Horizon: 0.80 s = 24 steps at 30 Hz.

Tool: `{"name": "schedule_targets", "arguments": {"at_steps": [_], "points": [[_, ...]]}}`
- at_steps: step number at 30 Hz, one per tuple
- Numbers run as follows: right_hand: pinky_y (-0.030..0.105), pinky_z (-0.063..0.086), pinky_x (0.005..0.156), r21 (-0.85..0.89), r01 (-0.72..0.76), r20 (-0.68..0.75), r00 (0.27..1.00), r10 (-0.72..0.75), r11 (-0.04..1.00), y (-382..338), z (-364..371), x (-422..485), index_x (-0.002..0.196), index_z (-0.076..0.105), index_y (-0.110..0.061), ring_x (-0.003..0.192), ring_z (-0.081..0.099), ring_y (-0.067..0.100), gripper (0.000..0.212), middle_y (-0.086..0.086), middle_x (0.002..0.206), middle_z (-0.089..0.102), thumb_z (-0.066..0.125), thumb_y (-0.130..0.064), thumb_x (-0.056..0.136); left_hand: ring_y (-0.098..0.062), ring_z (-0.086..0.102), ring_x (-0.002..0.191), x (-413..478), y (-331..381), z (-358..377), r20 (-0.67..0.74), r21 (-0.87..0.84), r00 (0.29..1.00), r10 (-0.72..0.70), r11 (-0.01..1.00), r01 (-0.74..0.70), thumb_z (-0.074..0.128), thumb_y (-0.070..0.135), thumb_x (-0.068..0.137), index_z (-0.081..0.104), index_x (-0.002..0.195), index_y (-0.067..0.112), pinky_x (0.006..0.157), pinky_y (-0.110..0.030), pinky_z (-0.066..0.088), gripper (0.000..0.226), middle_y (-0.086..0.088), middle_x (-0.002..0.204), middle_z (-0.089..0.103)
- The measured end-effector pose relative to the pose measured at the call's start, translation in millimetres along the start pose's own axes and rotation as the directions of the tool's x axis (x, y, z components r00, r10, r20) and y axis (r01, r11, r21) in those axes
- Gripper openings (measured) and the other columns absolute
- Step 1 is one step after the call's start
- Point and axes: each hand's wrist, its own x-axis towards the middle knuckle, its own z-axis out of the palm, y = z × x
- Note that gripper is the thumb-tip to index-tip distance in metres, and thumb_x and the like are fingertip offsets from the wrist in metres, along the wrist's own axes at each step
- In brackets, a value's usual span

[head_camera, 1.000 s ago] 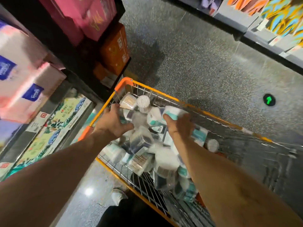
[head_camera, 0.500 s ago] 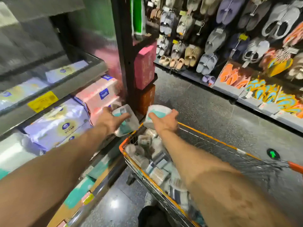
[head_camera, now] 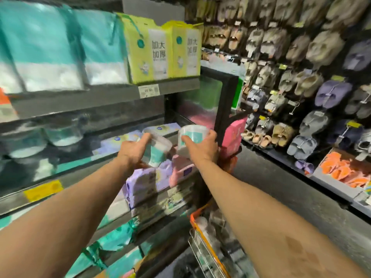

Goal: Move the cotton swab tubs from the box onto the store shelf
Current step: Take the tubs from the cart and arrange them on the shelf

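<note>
My left hand [head_camera: 132, 152] grips a clear cotton swab tub with a teal label [head_camera: 158, 150], tilted on its side. My right hand [head_camera: 201, 148] grips a second cotton swab tub [head_camera: 190, 137], held upright. Both tubs are raised in front of the middle store shelf [head_camera: 66, 173], where a few clear tubs [head_camera: 60, 135] stand further left. The orange-rimmed wire cart [head_camera: 202, 243] with more tubs sits low at the bottom, under my right forearm.
Teal and yellow-green tissue packs [head_camera: 162, 53] fill the upper shelf. Purple and pink packs [head_camera: 144, 183] lie on the shelf below my hands. A black post [head_camera: 224, 109] stands just right of my hands. Slippers [head_camera: 309, 87] hang along the right wall across the aisle.
Both hands lifted tubs out of the cart and rose with them toward the middle shelf. My view swung up from the cart to the shelves.
</note>
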Motion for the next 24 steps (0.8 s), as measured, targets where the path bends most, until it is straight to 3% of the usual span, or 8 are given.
{"name": "schedule_targets", "arguments": {"at_steps": [3, 7, 11, 13, 14, 16, 20, 24], "points": [[0.046, 0.049, 0.097, 0.049, 0.052, 0.012, 0.999, -0.052, 0.997, -32, 26, -4, 0.132, 0.039, -0.020, 0.117, 0.058, 0.036, 0.094, 0.010, 0.129, 0.060, 0.081, -0.064, 0.061, -0.031, 0.070, 0.078, 8, 9, -25, -0.091, -0.107, 0.996, -0.025, 0.994, 0.015, 0.073, 0.048, 0.081, 0.069, 0.102, 0.006, 0.060, -0.041, 0.060, 0.047, -0.020, 0.098, 0.071], [0.046, 0.047, 0.099, 0.033, 0.128, 0.050, 0.990, -0.130, 0.991, -54, 58, 3, 0.137, 0.041, -0.020, 0.122, 0.054, 0.036, 0.093, 0.011, 0.134, 0.056, 0.080, -0.064, 0.064, -0.029, 0.067, 0.068, 21, 17, -44, -0.168, -0.234, 0.983, -0.078, 0.972, 0.037, 0.072, 0.042, 0.084, 0.068, 0.097, 0.004, 0.043, -0.031, 0.053, 0.040, -0.013, 0.084, 0.068], [0.036, 0.039, 0.104, -0.022, 0.244, 0.127, 0.963, -0.240, 0.969, -70, 87, 21, 0.144, 0.046, -0.022, 0.127, 0.049, 0.031, 0.090, 0.010, 0.139, 0.050, 0.081, -0.059, 0.069, -0.030, 0.070, 0.076, 47, 10, -68, -0.254, -0.245, 0.964, -0.084, 0.969, 0.020, 0.075, 0.057, 0.070, 0.068, 0.110, 0.004, 0.049, -0.030, 0.054, 0.067, -0.016, 0.098, 0.071], [0.037, 0.037, 0.106, -0.064, 0.322, 0.183, 0.934, -0.306, 0.945, -78, 100, 30, 0.144, 0.047, -0.022, 0.125, 0.050, 0.033, 0.091, 0.010, 0.138, 0.051, 0.081, -0.060, 0.069, -0.035, 0.071, 0.086, 67, 0, -86, -0.280, -0.321, 0.950, -0.139, 0.946, 0.044, 0.078, 0.065, 0.054, 0.065, 0.119, 0.007, 0.063, -0.047, 0.061, 0.087, -0.017, 0.109, 0.070], [0.040, 0.038, 0.105, -0.080, 0.363, 0.221, 0.915, -0.339, 0.928, -83, 110, 34, 0.141, 0.046, -0.022, 0.123, 0.051, 0.034, 0.090, 0.009, 0.136, 0.053, 0.081, -0.061, 0.067, -0.037, 0.071, 0.090, 75, -3, -95, -0.292, -0.349, 0.943, -0.163, 0.936, 0.054, 0.078, 0.065, 0.050, 0.063, 0.122, 0.009, 0.068, -0.055, 0.061, 0.092, -0.016, 0.112, 0.069], [0.042, 0.042, 0.100, -0.101, 0.435, 0.301, 0.871, -0.389, 0.895, -93, 127, 40, 0.131, 0.046, -0.023, 0.117, 0.053, 0.035, 0.084, 0.006, 0.130, 0.057, 0.081, -0.061, 0.065, -0.038, 0.070, 0.092, 97, -15, -114, -0.317, -0.363, 0.931, -0.181, 0.930, 0.058, 0.076, 0.066, 0.048, 0.063, 0.121, 0.012, 0.073, -0.059, 0.060, 0.091, -0.015, 0.113, 0.069], [0.039, 0.042, 0.097, -0.140, 0.607, 0.473, 0.735, -0.485, 0.782, -118, 166, 47, 0.119, 0.052, -0.026, 0.116, 0.052, 0.029, 0.067, 0.002, 0.121, 0.058, 0.080, -0.058, 0.067, -0.038, 0.071, 0.091, 100, -17, -141, -0.382, -0.379, 0.897, -0.222, 0.923, 0.067, 0.073, 0.064, 0.052, 0.067, 0.114, 0.012, 0.075, -0.051, 0.061, 0.081, -0.017, 0.110, 0.070], [0.036, 0.045, 0.101, -0.082, 0.692, 0.613, 0.602, -0.511, 0.717, -133, 198, 50, 0.130, 0.058, -0.021, 0.119, 0.052, 0.028, 0.066, 0.009, 0.122, 0.055, 0.077, -0.053, 0.075, -0.037, 0.070, 0.085, 99, -25, -165, -0.399, -0.388, 0.887, -0.234, 0.919, 0.068, 0.068, 0.064, 0.070, 0.066, 0.119, 0.010, 0.064, -0.042, 0.059, 0.074, -0.020, 0.107, 0.070]]}}
